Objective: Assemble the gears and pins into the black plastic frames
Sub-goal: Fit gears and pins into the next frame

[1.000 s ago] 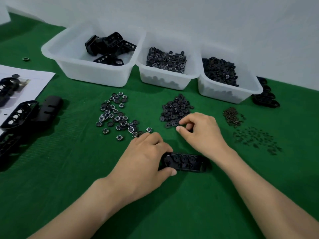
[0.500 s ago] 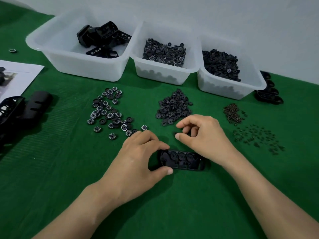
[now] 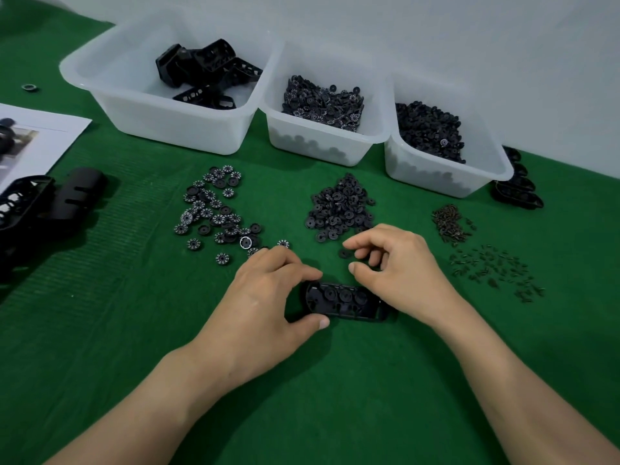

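A black plastic frame [image 3: 347,300] lies flat on the green mat with several gears seated in it. My left hand [image 3: 265,303] grips its left end between thumb and forefinger. My right hand [image 3: 396,266] hovers just behind the frame's right end with its fingers curled. A single black gear [image 3: 344,253] lies between that hand's forefinger tip and thumb tip; contact is unclear. Behind it is a pile of plain black gears [image 3: 340,208]. A spread of numbered gears [image 3: 214,209] lies to the left. Brown pins [image 3: 449,223] and dark pins [image 3: 493,266] lie to the right.
Three white bins stand at the back: one with frames [image 3: 134,105], one with numbered gears [image 3: 322,142], one with black gears [image 3: 436,169]. Black frames [image 3: 43,203] and a printed sheet [image 3: 40,135] sit at the left. More black frames [image 3: 518,186] lie behind the right bin.
My right hand has drawn back from the black gear pile toward the frame, with one gear now by its fingertips. My left hand still grips the frame.
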Tool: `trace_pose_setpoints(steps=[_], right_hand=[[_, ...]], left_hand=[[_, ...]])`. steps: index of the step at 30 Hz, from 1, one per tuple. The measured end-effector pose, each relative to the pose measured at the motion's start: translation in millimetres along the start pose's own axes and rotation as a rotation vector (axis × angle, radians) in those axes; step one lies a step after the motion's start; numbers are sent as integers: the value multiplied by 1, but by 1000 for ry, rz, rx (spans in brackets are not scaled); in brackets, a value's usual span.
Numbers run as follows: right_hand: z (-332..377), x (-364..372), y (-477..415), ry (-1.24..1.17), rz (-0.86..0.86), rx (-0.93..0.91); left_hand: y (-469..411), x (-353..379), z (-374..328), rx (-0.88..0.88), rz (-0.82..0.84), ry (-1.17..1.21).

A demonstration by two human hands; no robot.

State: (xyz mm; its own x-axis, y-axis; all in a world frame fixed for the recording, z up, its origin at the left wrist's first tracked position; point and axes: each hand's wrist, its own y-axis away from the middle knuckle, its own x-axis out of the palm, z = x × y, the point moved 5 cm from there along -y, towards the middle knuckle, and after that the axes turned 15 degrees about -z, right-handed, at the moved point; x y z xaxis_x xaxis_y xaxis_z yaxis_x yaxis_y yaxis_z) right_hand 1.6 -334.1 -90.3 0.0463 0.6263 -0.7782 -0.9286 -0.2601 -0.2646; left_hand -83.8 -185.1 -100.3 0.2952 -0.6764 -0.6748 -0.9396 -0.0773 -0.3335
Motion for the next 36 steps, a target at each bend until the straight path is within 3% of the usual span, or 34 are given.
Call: trace_pose_setpoints(steps=[19,24,29,36], right_hand=[[1,2,0,-17,-45,-57],[5,2,0,-35,-24,-52],[18,-8,14,-209,57,-96],[26,-9,29,-143,86,-154]], left_hand=[[0,0,1,-7,-12,26],[0,0,1,-8,-12,19],[0,0,1,-8,-15,16],[0,1,2,-3,-20,11]])
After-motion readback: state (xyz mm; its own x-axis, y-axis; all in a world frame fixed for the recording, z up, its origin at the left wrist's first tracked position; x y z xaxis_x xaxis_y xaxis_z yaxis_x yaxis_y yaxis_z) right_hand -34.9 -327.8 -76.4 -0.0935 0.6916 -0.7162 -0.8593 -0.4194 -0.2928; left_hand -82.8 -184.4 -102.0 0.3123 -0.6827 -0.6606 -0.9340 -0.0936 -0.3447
